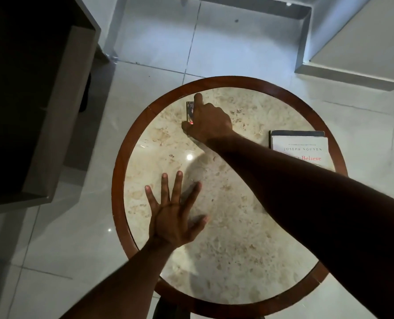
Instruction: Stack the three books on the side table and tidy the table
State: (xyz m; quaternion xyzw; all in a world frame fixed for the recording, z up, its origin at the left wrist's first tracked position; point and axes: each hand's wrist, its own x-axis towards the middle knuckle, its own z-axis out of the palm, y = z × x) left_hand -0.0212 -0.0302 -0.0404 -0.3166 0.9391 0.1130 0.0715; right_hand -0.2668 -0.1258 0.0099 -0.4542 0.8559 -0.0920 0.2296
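Books: I see a small dark book (189, 110) far-left on the worktop (226, 226), white book (299, 148) at its right edge | right hand (208, 122) grips the dark book | left hand (173, 217) spread flat, near edge

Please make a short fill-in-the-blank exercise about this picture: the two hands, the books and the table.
1. The right hand reaches across the table to a small ____.
2. The left hand is over the marble top with its fingers ____.
3. The white book lies on top of a ____ book.
4. The round table has a marble top and a ____ rim.

Missing words: book; spread; dark; wooden
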